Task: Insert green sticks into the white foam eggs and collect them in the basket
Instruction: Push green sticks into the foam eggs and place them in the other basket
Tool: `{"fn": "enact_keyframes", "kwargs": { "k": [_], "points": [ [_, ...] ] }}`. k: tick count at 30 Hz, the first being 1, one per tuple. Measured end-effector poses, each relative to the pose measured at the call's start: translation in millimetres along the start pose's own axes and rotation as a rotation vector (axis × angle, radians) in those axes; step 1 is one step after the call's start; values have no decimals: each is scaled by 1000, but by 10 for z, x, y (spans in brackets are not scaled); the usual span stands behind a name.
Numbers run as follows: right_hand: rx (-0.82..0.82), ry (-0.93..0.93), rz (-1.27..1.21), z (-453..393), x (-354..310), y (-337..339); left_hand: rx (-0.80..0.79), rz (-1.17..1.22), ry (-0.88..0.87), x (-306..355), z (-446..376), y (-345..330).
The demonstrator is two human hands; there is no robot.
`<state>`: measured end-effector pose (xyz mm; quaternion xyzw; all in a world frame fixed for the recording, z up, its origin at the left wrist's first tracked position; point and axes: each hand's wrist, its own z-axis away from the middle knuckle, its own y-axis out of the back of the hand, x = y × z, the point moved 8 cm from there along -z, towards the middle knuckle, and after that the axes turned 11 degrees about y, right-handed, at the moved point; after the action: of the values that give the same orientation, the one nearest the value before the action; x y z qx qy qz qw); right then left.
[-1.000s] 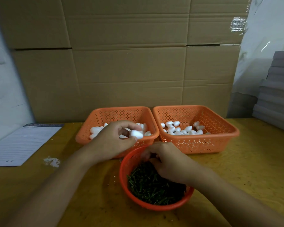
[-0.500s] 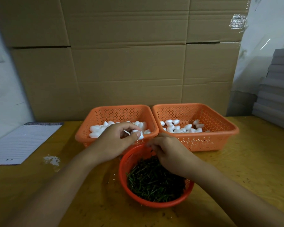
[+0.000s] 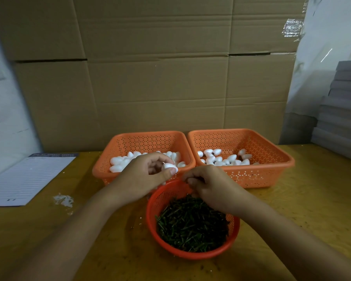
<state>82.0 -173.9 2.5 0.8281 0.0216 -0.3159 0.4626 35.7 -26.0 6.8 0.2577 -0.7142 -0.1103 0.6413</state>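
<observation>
Yellow wooden table (image 3: 312, 199) — two square orange baskets (image 3: 251, 179), round basket (image 3: 190, 254), lined sheet (image 3: 28, 179).

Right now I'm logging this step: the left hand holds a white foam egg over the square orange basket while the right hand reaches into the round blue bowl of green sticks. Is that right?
One detail is wrong: the round bowl holding the green sticks is orange, not blue, as the head view shows. The rest stands: the left hand holds a white foam egg over the square orange basket, and the right hand is at the bowl.

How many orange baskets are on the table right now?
3: two square baskets side by side at the back, left and right, both holding white eggs, and a round basket of green sticks in front. None seem hidden.
</observation>
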Motion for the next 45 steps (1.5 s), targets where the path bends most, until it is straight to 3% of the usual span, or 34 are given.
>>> {"fn": "enact_keyframes", "kwargs": {
  "k": [15,25,31,38,45],
  "points": [
    [-41,-21,-150,40,2,-35,7,48,-24,55,29,2],
    [-8,-44,-297,27,52,-23,-179,309,89,53,45,-93],
    [51,11,-250,14,9,69,-105,350,103,-17,37,-2],
    [145,-152,-620,57,77,84,-180,505,151,-64,54,-24],
    [135,-196,-767,55,115,37,-210,507,189,-86,47,-50]
  ]
}}
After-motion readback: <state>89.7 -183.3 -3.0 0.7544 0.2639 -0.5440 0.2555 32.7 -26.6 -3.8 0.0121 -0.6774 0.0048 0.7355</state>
